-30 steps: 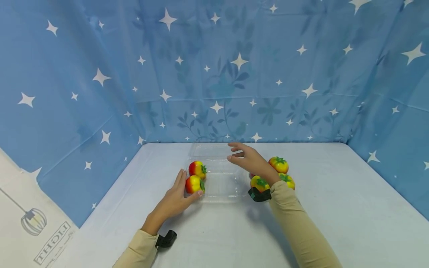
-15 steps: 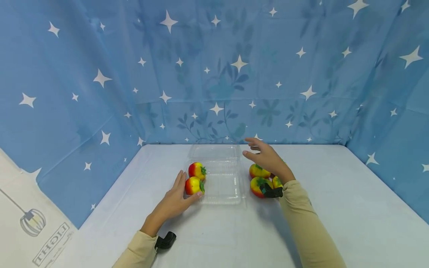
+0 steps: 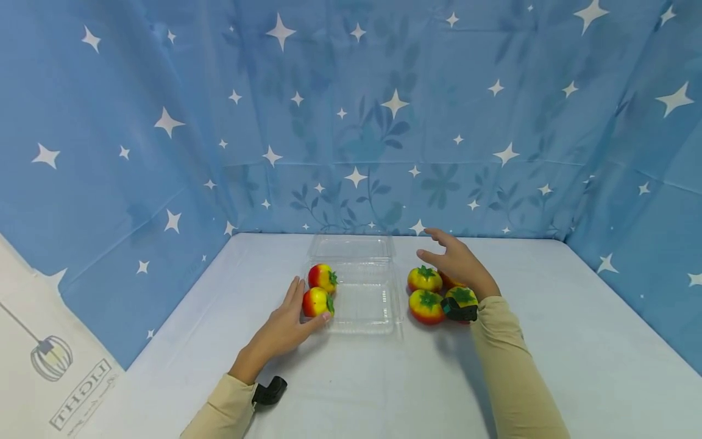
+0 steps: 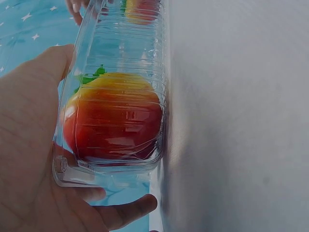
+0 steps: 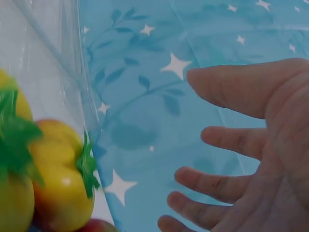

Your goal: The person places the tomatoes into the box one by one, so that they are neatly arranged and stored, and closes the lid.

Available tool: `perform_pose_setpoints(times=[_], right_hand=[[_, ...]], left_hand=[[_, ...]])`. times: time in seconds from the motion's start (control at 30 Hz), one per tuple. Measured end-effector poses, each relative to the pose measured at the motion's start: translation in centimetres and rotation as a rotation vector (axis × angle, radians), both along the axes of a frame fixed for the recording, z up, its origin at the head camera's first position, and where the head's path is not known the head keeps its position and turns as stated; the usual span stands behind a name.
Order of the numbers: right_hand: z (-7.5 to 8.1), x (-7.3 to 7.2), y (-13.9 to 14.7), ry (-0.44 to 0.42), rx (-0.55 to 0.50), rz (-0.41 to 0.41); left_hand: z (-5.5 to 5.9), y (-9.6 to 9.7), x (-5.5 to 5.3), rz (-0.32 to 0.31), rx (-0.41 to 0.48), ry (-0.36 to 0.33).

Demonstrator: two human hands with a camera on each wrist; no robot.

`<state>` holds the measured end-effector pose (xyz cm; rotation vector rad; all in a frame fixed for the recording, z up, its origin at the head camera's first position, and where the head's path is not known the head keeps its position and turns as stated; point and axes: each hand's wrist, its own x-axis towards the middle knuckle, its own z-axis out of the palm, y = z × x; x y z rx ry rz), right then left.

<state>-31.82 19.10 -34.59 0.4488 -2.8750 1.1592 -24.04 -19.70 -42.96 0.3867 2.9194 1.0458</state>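
A clear plastic clamshell box (image 3: 362, 308) lies on the table, its lid (image 3: 351, 247) folded back. Two red-and-yellow fruits with green leafy tops, one farther back (image 3: 322, 278) and one nearer (image 3: 318, 302), sit along its left side. My left hand (image 3: 285, 326) rests at the box's near left corner, fingers straight along the side and thumb at the front rim. In the left wrist view, a fruit (image 4: 113, 118) shows through the ribbed wall. My right hand (image 3: 457, 262) hovers over similar fruits (image 3: 426, 306) right of the box, fingers spread and holding nothing.
A white cloth (image 3: 351, 390) covers the table. Blue curtains (image 3: 471, 122) with white stars stand behind and at both sides. Each wrist wears a black camera, such as the left one (image 3: 270, 391). A printed pale panel (image 3: 49, 378) is at the lower left.
My right hand has moved right, from over the box's right side to above the group of fruits. My left hand stays at the box corner.
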Motion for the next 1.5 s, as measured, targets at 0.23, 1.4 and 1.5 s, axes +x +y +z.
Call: perform_pose_setpoints(times=[0.23,1.4,1.5], right_hand=[[-0.4,-0.3,1.1,-0.069,0.045,-0.037],[-3.5,-1.6,4.0,-0.249,0.003,-0.041],[-3.6,-1.6,4.0,-0.271,-0.006,-0.058]], left_hand=[[0.2,0.0,-0.1,-0.006,0.001,0.007],[0.0,0.0,-0.2,-0.005,0.010,-0.012],[0.0,0.0,-0.2,-0.009,0.011,-0.011]])
